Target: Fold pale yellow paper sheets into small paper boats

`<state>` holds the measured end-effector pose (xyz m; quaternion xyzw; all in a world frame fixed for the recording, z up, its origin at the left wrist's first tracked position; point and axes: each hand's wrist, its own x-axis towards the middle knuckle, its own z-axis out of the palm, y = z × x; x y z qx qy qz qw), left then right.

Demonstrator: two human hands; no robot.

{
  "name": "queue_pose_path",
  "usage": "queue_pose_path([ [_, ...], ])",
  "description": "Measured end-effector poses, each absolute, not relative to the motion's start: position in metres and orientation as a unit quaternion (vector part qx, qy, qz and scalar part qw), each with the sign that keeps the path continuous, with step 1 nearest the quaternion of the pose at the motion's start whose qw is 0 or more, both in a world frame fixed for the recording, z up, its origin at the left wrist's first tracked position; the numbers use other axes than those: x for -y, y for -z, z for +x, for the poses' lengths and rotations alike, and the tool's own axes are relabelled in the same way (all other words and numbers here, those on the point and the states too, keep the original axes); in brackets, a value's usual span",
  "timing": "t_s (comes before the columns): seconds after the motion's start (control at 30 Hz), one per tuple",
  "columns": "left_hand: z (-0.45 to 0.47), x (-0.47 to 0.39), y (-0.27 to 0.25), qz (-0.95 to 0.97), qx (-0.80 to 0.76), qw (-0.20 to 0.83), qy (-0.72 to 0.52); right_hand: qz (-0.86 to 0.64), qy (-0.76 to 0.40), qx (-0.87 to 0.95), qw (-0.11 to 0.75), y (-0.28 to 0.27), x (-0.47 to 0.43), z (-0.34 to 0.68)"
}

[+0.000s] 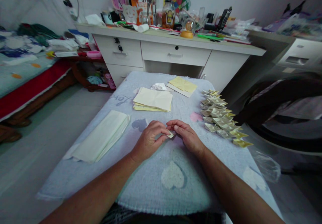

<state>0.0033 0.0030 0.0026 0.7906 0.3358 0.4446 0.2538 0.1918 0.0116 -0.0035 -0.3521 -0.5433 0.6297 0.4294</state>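
Note:
Between my two hands, low over the cloth, is a small folded piece of pale paper [171, 134]. My left hand [151, 137] pinches it from the left, thumb below and fingers above. From the right, my right hand [187, 135] closes its thumb and fingers on the other side of it; the fingers hide most of its shape. Beyond my hands lies a stack of cream and yellow paper sheets [153, 99]. To the right stand rows of folded paper boats [218, 113], some whitish and some yellow.
A blue cloth [141, 190] with heart patterns covers the table. At left lies a long folded pale paper bundle [102, 136]. Crumpled white paper [158, 86] and a creased yellow sheet [182, 83] lie at the back. A white desk [173, 52] with cluttered top stands behind.

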Motion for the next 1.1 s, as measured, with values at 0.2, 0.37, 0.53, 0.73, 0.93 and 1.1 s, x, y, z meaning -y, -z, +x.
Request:
queue_pose_path([
  [0.2,0.003,0.0,-0.003,0.809,-0.341,0.215,-0.428,-0.355,-0.603,0.593,0.398,-0.003,-0.011,0.194],
  [0.37,0.003,-0.001,-0.005,0.822,-0.326,0.201,-0.422,-0.317,-0.644,0.557,0.418,-0.001,-0.011,0.195],
  [0.53,0.004,-0.001,-0.003,0.831,-0.315,0.186,-0.419,-0.314,-0.657,0.527,0.438,0.006,-0.013,0.195],
  [0.73,0.005,0.001,-0.005,0.833,-0.313,0.181,-0.419,-0.301,-0.664,0.527,0.436,0.006,-0.013,0.197],
  [0.93,0.005,0.002,-0.008,0.842,-0.292,0.168,-0.421,-0.276,-0.668,0.537,0.434,0.001,-0.011,0.198],
  [1.1,0.004,0.004,-0.007,0.854,-0.283,0.12,-0.419,-0.279,-0.652,0.568,0.417,-0.004,-0.01,0.201],
])
